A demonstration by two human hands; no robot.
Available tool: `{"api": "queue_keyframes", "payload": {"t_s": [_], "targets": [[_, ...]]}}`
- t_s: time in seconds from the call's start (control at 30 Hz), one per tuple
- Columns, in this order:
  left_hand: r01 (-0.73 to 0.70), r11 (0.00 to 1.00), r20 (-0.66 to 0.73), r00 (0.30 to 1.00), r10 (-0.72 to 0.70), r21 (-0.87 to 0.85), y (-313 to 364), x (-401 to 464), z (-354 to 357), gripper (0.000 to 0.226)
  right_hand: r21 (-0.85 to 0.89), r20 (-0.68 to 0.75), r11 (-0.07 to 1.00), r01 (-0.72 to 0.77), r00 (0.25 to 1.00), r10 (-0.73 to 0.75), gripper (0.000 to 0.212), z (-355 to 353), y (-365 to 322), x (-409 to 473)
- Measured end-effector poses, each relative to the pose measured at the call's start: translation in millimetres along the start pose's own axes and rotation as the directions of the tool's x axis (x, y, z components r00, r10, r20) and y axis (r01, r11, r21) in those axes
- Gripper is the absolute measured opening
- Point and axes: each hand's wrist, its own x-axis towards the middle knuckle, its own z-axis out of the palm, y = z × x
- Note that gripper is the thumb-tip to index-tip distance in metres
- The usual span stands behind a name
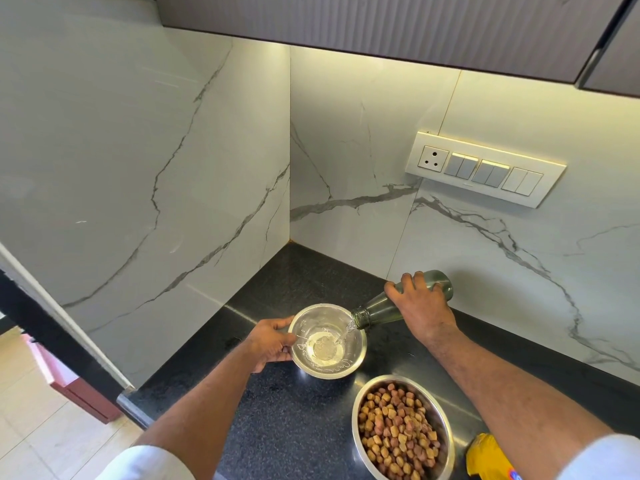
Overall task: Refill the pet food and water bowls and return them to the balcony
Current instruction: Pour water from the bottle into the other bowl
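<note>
Kibble bowl point(401, 431) nearby, left grip point(273, 341) grasping water bowl point(327, 341), right grip point(420, 303) grasping bottle point(381, 308)

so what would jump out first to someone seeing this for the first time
The pour at centre: the right hand tips a green glass bottle so water streams into a steel bowl, which the left hand steadies by its rim on the black counter. Nearer, a second steel bowl sits full of brown kibble. Behind, white marble walls carry a switch panel.
</note>
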Motion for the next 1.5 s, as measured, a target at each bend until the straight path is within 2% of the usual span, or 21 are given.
{"api": "queue_keyframes", "payload": {"t_s": [0.37, 0.53, 0.67, 0.77, 0.87, 0.97, 1.07, 1.13, 1.3, 1.5], "targets": [[0.0, 1.0, 0.003, 1.0, 0.0, 0.002, -0.7, 1.6, -1.3, 0.048, 0.023, -0.004, 1.0, -0.014, 1.0, 0.014, 0.09, 6.5, 0.4, -0.4], [0.0, 1.0, 0.009, 1.0, -0.001, 0.001, -0.1, 0.8, -0.7, 0.048, 0.159, -0.005, 0.983, -0.088, 0.996, 0.09, 0.09, 17.2, -5.2, -6.7], [-0.007, 1.0, 0.025, 1.0, 0.006, 0.007, -0.5, 1.2, -1.1, 0.049, 0.342, 0.035, 0.919, -0.198, 0.98, 0.198, 0.092, 33.2, -15.9, -18.0], [-0.01, 1.0, 0.028, 1.0, 0.009, 0.011, -1.0, 3.2, -2.1, 0.05, 0.499, 0.073, 0.812, -0.301, 0.949, 0.307, 0.095, 42.3, -19.8, -23.8], [-0.007, 1.0, 0.046, 0.999, 0.006, 0.021, -1.5, 5.5, -3.7, 0.051, 0.633, 0.121, 0.66, -0.404, 0.894, 0.431, 0.095, 50.9, -16.8, -27.5], [-0.001, 0.999, 0.066, 0.998, -0.001, 0.032, -2.3, 9.2, -5.2, 0.049, 0.758, 0.195, 0.451, -0.471, 0.824, 0.533, 0.088, 62.0, -10.1, -29.3], [0.002, 1.0, 0.074, 0.997, -0.005, 0.03, -3.7, 12.9, -7.0, 0.048, 0.853, 0.266, 0.223, -0.471, 0.762, 0.59, 0.081, 72.6, -2.5, -28.8], [0.004, 0.999, 0.073, 0.997, -0.007, 0.032, -5.2, 16.3, -8.2, 0.046, 0.876, 0.313, 0.111, -0.468, 0.73, 0.608, 0.082, 79.0, 3.1, -28.1], [0.013, 1.0, 0.075, 0.997, -0.015, 0.027, -7.4, 21.9, -10.7, 0.043, 0.889, 0.37, -0.016, -0.457, 0.698, 0.613, 0.085, 94.6, 10.0, -29.0], [0.018, 0.998, 0.096, 0.995, -0.023, 0.054, -7.0, 25.0, -11.9, 0.045, 0.899, 0.386, -0.077, -0.431, 0.696, 0.606, 0.082, 102.7, 5.2, -29.3]]}}
